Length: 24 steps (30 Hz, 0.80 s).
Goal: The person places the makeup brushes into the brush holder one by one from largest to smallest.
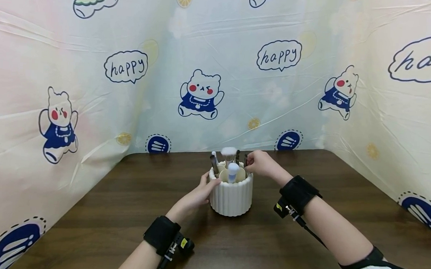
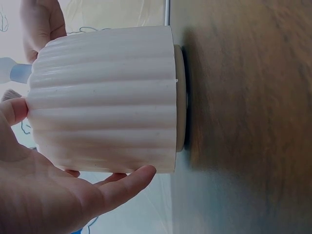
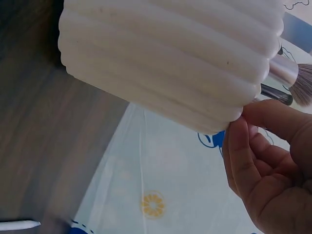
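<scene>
A white ribbed makeup brush holder (image 1: 231, 200) stands on the table with several makeup brushes upright in its compartments. My left hand (image 1: 197, 194) grips its left side, thumb at the rim and fingers along the wall in the left wrist view. At the right rim, my right hand (image 1: 260, 163) pinches a dark slim stick (image 1: 246, 159), its lower part inside the holder; the thumb and fingers hide most of it. A fluffy pale brush (image 1: 229, 151) rises at the back, a blue-white brush (image 1: 233, 168) in front, and a dark handle (image 1: 214, 163) leans left.
The brown wooden table (image 1: 116, 218) reaches back to a printed curtain (image 1: 159, 95) that encloses it behind and on both sides. A white pointed stick (image 3: 19, 225) shows at the lower left corner of the right wrist view.
</scene>
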Available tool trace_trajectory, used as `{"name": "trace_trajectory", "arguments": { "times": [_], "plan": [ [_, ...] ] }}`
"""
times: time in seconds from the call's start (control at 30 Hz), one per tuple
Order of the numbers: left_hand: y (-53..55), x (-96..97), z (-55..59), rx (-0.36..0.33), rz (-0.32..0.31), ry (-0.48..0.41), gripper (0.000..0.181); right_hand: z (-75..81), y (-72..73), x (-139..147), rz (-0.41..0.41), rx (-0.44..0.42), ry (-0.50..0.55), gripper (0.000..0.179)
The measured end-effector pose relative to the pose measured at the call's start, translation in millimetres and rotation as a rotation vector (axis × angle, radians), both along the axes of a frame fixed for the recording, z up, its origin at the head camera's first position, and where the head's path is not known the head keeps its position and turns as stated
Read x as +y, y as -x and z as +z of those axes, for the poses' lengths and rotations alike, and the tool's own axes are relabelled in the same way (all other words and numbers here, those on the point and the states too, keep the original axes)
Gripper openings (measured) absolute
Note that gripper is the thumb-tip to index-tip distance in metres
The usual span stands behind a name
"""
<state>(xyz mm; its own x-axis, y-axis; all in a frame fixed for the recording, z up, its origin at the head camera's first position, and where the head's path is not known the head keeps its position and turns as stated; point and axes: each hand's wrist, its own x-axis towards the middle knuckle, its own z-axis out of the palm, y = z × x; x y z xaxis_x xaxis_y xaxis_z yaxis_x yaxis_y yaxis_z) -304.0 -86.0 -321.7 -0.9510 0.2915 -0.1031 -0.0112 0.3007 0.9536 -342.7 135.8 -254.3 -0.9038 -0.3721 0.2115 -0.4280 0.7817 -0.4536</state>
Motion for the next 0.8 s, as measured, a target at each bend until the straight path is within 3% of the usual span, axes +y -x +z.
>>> {"name": "trace_trajectory", "arguments": {
  "times": [0.23,0.8],
  "plan": [
    [0.2,-0.2,-0.9,-0.002,0.000,-0.010,0.081,4.0,2.1,-2.2,0.014,-0.025,-0.041,0.012],
    [-0.4,0.0,0.0,-0.003,-0.003,0.007,0.081,0.5,6.2,0.0,0.013,-0.061,0.009,0.018]
  ]
}}
